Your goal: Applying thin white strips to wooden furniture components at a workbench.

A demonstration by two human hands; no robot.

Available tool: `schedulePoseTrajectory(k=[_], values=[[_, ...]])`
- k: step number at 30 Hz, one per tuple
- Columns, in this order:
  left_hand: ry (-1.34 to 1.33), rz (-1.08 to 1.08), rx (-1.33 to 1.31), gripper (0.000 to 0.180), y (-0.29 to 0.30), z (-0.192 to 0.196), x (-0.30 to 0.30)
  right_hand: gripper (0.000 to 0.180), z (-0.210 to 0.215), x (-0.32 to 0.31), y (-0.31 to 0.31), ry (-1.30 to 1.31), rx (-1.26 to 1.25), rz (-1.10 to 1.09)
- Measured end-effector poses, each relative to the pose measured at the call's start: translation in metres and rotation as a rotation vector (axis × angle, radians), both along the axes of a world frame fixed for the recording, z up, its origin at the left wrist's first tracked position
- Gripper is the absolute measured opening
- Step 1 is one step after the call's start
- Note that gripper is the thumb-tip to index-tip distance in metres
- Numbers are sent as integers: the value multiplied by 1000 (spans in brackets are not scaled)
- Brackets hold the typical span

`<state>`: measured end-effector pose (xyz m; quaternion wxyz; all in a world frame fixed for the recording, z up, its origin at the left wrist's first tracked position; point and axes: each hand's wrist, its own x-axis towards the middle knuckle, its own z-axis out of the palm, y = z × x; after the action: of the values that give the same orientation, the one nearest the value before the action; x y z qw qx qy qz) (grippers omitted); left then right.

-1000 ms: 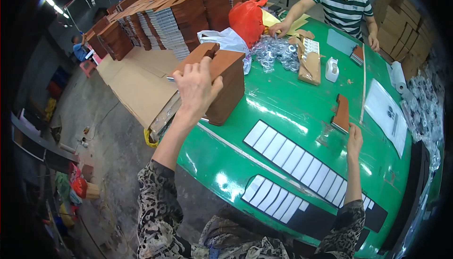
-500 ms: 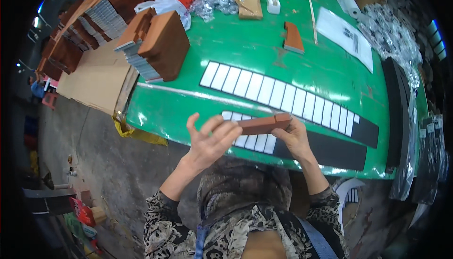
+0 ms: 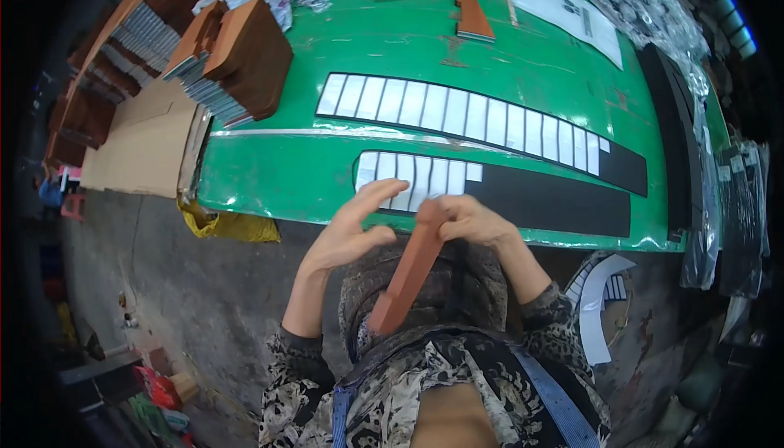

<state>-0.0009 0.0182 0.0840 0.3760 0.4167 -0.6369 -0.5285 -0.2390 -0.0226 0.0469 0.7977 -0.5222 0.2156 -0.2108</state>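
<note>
My right hand [image 3: 475, 221] pinches the upper end of a reddish-brown block [image 3: 410, 267] with a raised, stepped part at each end. The block hangs tilted in front of my body, beyond the table's near edge, its lower end pointing toward me. Just left of it, my left hand [image 3: 353, 231] is open with fingers apart, apparently not touching it. Behind my hands lies a black strip [image 3: 555, 205] partly covered with white rectangular stickers. A longer, similarly stickered black strip [image 3: 625, 166] lies farther back on the green table [image 3: 392, 44].
A stack of brown blocks [image 3: 251, 60] stands at the table's left, with more brown pieces [image 3: 175, 7] beyond on cardboard [image 3: 135, 142]. One brown piece [image 3: 474, 20] lies farther back. Black strips [image 3: 665, 138] and plastic-wrapped parts [image 3: 645, 15] line the right side.
The block has swung from roughly level over the near strip to steeply tilted, closer to my body. My left hand has come off its left end; my right hand still holds it.
</note>
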Motion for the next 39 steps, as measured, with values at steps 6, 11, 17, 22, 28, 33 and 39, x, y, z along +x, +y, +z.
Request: schedulePoseTrajectory(k=[6,11,17,22,28,33,39], values=[[283,-304,63,46,-10,-37,-6,38,-40,27,33,-59,260,20],[412,324,103,24,4,-51,20,31,18,-14,11,526,-624,-321],[175,763,-46,23,-8,-49,-14,39,2,-41,-1,943,-1068,-512],[-32,810,-42,25,-5,-69,-31,45,2,-36,0,1029,-1069,-441],[-18,822,-49,25,-5,-73,-32,45,5,-36,-6,1027,-1056,-455],[10,843,-14,24,-8,-73,-34,43,-6,-45,-7,860,-762,-601],[28,836,5,25,-7,-75,-29,25,-14,-37,-6,641,-579,-872]])
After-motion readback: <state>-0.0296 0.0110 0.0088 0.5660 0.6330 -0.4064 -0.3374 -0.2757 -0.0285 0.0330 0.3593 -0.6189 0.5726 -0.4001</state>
